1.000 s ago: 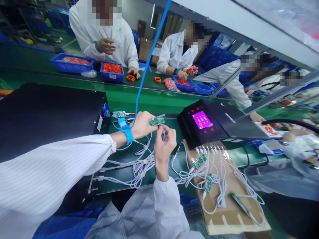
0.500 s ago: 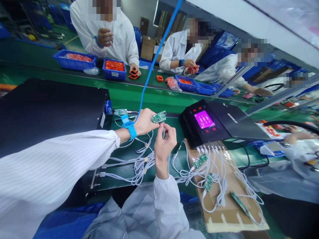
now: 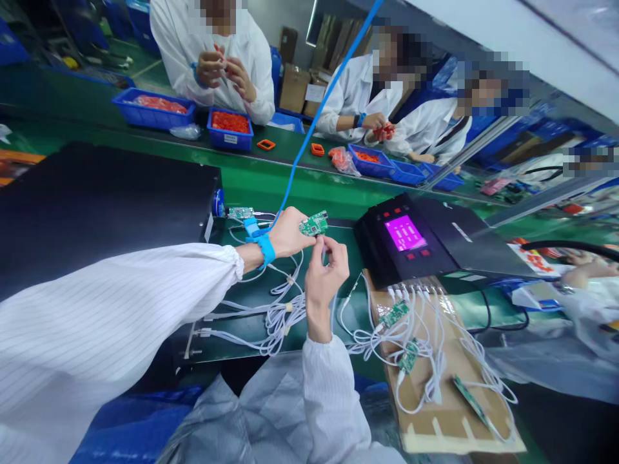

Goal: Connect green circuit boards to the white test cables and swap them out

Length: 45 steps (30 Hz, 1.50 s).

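Note:
My left hand [image 3: 289, 233], wearing a blue wrist strap [image 3: 264, 248], grips a small green circuit board [image 3: 314, 223] by its left end. Just below the board's lower edge, the thumb and fingers of my right hand [image 3: 327, 274] are pinched together on a pale cable, mostly hidden by the fingers. Whether its plug sits in the board cannot be made out. Behind my left wrist, another circuit board [image 3: 240, 212] with a white lead lies beside the black box [image 3: 111, 212]. Bundled white cables [image 3: 278, 319] lie under my hands.
A black tester [image 3: 435, 238] with a lit purple screen stands at right. Its white cables run over cardboard [image 3: 425, 425], where several circuit boards lie. A blue cord [image 3: 314, 122] crosses upward from my wrist. Across the line, co-workers handle orange parts beside blue bins [image 3: 230, 138].
The view has shifted slightly, so most things appear further right. My hands keep their hold at the board. The co-worker opposite has let go of the orange frames and brought both hands together.

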Each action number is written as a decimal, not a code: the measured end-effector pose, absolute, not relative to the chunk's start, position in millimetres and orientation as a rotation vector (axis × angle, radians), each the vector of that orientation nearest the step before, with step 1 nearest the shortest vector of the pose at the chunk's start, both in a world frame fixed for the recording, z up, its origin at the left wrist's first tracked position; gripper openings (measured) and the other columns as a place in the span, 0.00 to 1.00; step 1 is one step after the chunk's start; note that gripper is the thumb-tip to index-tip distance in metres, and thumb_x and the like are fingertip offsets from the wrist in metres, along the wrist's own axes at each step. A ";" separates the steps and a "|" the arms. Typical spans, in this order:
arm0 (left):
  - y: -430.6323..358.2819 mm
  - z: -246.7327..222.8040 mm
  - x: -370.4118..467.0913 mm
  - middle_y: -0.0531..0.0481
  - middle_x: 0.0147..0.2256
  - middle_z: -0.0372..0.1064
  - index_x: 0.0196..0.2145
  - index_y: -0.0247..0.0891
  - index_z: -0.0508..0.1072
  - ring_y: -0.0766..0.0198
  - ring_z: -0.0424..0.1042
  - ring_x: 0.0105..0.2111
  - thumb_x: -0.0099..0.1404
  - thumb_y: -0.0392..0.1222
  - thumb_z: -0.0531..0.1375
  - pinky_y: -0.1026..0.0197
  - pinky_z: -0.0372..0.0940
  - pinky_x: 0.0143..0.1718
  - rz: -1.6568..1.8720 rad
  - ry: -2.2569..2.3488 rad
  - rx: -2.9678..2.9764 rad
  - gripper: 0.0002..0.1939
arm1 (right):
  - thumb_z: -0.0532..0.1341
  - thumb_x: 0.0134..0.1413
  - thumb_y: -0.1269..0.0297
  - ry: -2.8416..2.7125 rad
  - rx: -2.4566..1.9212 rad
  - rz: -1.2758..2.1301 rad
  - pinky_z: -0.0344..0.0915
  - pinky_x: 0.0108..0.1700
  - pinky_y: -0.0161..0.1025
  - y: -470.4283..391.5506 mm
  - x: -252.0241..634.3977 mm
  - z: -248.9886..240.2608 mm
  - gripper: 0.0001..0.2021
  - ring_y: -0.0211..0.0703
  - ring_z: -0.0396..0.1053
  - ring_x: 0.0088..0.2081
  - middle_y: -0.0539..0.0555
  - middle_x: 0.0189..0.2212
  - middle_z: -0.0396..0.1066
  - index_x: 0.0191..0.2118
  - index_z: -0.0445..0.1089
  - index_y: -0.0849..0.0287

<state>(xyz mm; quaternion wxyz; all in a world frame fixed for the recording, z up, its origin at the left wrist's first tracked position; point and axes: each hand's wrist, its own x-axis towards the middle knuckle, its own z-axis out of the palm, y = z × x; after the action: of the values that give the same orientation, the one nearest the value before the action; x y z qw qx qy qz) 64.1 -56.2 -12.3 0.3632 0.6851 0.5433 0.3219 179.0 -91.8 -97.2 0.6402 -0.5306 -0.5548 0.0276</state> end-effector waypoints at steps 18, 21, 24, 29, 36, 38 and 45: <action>-32.3 -7.9 49.7 0.53 0.25 0.62 0.28 0.36 0.68 0.69 0.59 0.22 0.74 0.44 0.56 0.63 0.56 0.26 0.799 1.402 1.385 0.16 | 0.59 0.65 0.66 -1.880 -1.369 0.344 0.69 0.48 0.44 -75.7 184.8 -126.2 0.13 0.48 0.72 0.44 0.58 0.42 0.71 0.53 0.71 0.59; -31.1 -7.1 52.9 0.51 0.29 0.65 0.32 0.36 0.68 0.69 0.62 0.23 0.76 0.39 0.51 0.63 0.59 0.27 0.833 1.377 1.268 0.13 | 0.58 0.65 0.69 -1.964 -1.349 0.268 0.69 0.52 0.46 -96.6 188.4 -129.5 0.11 0.50 0.69 0.50 0.61 0.47 0.67 0.51 0.71 0.58; -30.3 -9.4 53.6 0.49 0.30 0.69 0.32 0.35 0.68 0.67 0.67 0.25 0.75 0.35 0.51 0.63 0.61 0.29 0.812 1.338 1.266 0.13 | 0.59 0.64 0.72 -2.079 -1.341 0.105 0.67 0.57 0.53 -115.9 193.2 -136.5 0.07 0.55 0.63 0.56 0.63 0.52 0.63 0.42 0.74 0.58; -33.2 -12.5 52.0 0.43 0.34 0.78 0.31 0.34 0.69 0.65 0.74 0.34 0.74 0.36 0.55 0.63 0.62 0.36 0.761 1.238 1.372 0.12 | 0.62 0.63 0.70 -2.123 -1.414 -0.003 0.64 0.60 0.60 -123.7 196.4 -149.3 0.06 0.62 0.55 0.62 0.66 0.56 0.59 0.38 0.78 0.59; -31.0 -17.9 50.4 0.49 0.28 0.74 0.26 0.35 0.68 0.67 0.70 0.28 0.69 0.33 0.62 0.63 0.58 0.31 0.800 1.287 1.373 0.12 | 0.61 0.66 0.67 -1.985 -1.188 0.288 0.64 0.61 0.56 -133.4 199.4 -134.0 0.05 0.55 0.62 0.60 0.63 0.55 0.65 0.40 0.75 0.56; -30.4 -18.7 50.8 0.53 0.24 0.68 0.25 0.36 0.65 0.68 0.68 0.25 0.66 0.32 0.65 0.63 0.58 0.29 0.811 1.300 1.380 0.15 | 0.60 0.66 0.66 -1.853 -1.127 0.453 0.67 0.58 0.51 -143.2 201.7 -127.9 0.03 0.50 0.68 0.55 0.60 0.51 0.68 0.41 0.72 0.56; -40.6 -6.9 58.5 0.52 0.28 0.72 0.30 0.34 0.66 0.67 0.75 0.29 0.59 0.23 0.68 0.63 0.69 0.35 0.743 1.189 1.170 0.14 | 0.59 0.67 0.56 -1.311 -1.218 0.802 0.68 0.36 0.36 -165.2 204.8 -129.3 0.11 0.38 0.71 0.33 0.52 0.34 0.72 0.47 0.71 0.57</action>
<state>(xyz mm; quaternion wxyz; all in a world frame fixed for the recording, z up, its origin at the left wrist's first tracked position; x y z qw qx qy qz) 58.5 -40.6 -6.9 0.6114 0.5070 0.5152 0.3219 204.8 -165.2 -129.3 0.5567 -0.5159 -0.5555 0.3397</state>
